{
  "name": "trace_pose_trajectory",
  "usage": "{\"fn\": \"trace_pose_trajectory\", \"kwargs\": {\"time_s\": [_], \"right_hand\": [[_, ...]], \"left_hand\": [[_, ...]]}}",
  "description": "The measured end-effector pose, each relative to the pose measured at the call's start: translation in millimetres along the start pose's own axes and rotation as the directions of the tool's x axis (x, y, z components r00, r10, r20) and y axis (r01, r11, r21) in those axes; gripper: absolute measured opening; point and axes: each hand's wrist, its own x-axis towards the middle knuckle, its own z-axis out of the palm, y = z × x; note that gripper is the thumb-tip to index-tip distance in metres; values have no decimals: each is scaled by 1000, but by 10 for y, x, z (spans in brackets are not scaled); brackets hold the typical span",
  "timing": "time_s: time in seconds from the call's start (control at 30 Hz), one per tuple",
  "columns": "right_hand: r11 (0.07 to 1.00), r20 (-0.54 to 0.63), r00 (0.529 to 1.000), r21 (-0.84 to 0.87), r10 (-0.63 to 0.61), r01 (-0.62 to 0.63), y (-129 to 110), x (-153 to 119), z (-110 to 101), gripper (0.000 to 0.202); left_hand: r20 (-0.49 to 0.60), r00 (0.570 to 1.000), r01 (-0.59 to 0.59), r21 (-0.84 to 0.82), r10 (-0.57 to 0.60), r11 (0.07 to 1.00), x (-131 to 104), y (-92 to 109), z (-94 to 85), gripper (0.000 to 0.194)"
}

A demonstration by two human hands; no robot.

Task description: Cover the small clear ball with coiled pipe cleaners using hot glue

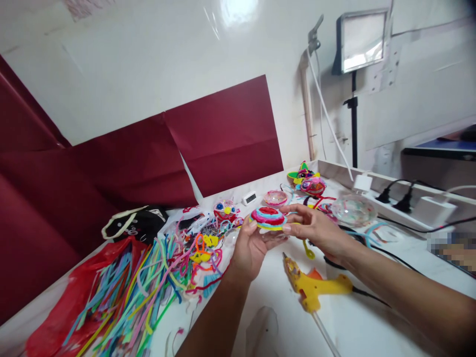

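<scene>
Grip closed both sides, left hand [250, 252] cradling the striped dome [268, 217], right hand [316, 229] pinching its rim above the table [273, 285] near the glue gun [316, 287]; coloured rings look laid, loose yellow strand [309, 250] apparently left.

Red-topped, yellow-rimmed striped dome [268, 217], aloft

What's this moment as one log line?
left hand: holding multicoloured ring-striped dome | right hand: holding dome's edge | nearby: yellow plastic glue gun
</scene>
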Motion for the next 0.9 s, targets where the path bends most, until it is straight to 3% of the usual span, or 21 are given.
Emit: {"fn": "trace_pose_trajectory", "kwargs": {"time_s": [0.13, 0.33, 0.47, 0.6, 0.9], "right_hand": [[1000, -79, 996, 5, -27, 28, 59, 8, -19, 54], [1000, -125, 992, 15, -24, 26, 134, 14, -73, 54], [1000, -137, 990, 25, -16, 20, 149, 8, -71, 54], [1000, -138, 990, 3, -8, 9, 146, -2, -48, 53], [999, -154, 987, -3, -35, 35, 207, -7, 4, 53]], "left_hand": [[-59, 998, -6, -12, 5, 1000, 19, -36, 26, 46], [-36, 999, 9, -46, -10, 999, 49, -96, 47, 35], [6, 998, -59, 31, 59, 998, 16, -121, 65, 38], [-38, 996, -74, 123, 79, 990, -6, -151, 81, 47], [-84, 988, -109, 200, 128, 974, 8, -201, 76, 44]]}}
